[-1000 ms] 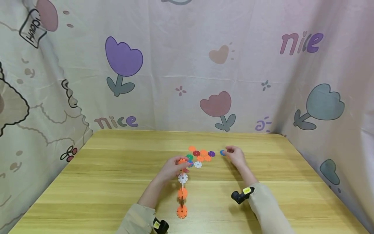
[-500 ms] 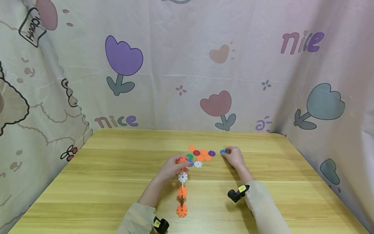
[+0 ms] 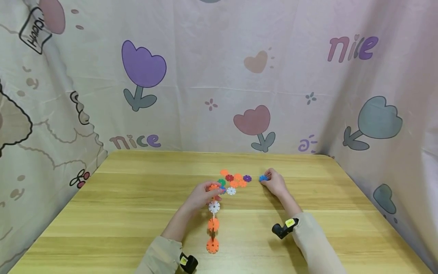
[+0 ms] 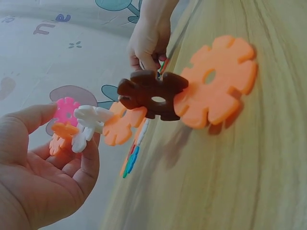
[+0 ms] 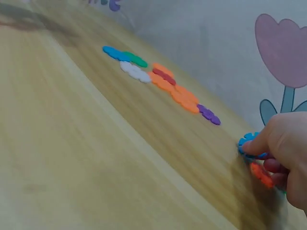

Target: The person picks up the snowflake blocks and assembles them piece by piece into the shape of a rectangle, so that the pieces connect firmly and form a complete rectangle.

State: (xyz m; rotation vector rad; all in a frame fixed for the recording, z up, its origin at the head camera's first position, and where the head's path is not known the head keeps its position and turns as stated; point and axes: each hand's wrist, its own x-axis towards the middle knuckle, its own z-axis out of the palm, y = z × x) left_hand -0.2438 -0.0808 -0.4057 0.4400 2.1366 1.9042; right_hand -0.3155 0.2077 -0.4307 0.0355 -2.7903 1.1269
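My left hand holds the upper end of a chain of interlocking notched plastic discs. In the left wrist view the thumb touches a pink disc. Small orange and white discs follow, then an orange one, a brown disc and a large orange disc at the near end. To the right, my right hand pinches a blue disc between thumb and finger. Under that hand, in the right wrist view, lies an orange-red disc with a bit of green beside it, partly hidden.
Several loose discs lie flat between the hands: orange, a red disc, a purple disc, a green disc and a white disc. A patterned cloth hangs behind the wooden table.
The right hand's fingers have closed in on the blue disc, which has shifted slightly right. My left hand and the chain have stayed nearly still.
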